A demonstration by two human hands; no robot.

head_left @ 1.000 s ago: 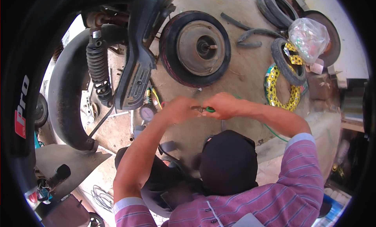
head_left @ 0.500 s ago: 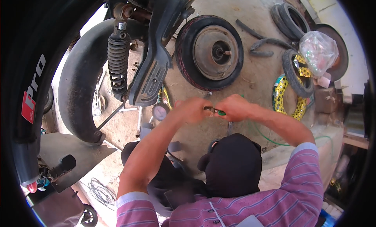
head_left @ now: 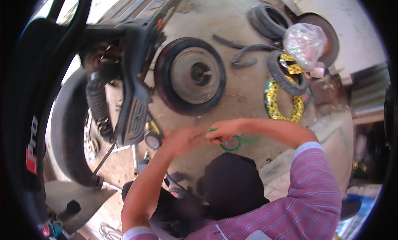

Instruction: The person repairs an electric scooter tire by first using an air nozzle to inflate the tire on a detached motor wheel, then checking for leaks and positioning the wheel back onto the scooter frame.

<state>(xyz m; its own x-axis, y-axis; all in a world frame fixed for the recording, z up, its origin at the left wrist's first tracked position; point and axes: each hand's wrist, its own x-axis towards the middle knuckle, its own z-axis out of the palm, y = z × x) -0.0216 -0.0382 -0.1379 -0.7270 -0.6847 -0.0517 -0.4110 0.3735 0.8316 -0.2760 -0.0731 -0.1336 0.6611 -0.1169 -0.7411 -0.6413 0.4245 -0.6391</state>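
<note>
My left hand (head_left: 188, 138) is smeared by motion near the middle, its fingertips close to or against my right hand (head_left: 224, 130); what it holds cannot be made out. The fingers of my right hand are closed on something green, apparently a thin cord, with a green loop (head_left: 232, 145) hanging just below them. Left of my hands lie a round gauge (head_left: 152, 140) and small yellow-handled items (head_left: 152, 126). Beyond them a wheel (head_left: 190, 57) with a metal hub lies flat on the floor.
A black vehicle frame (head_left: 132, 95) with shock absorber (head_left: 98, 103) and curved mudguard (head_left: 62, 136) fills the left. At upper right are stacked tyres (head_left: 259, 20), rubber strips (head_left: 244, 55), a clear bag (head_left: 302, 43) and a yellow wrapped ring (head_left: 271, 97). My dark-clad legs are below.
The view has shifted, so hands and wheel sit lower in the picture. The green cord now forms a loop beneath my right hand; the metal tool visible earlier between my fingers is indistinct.
</note>
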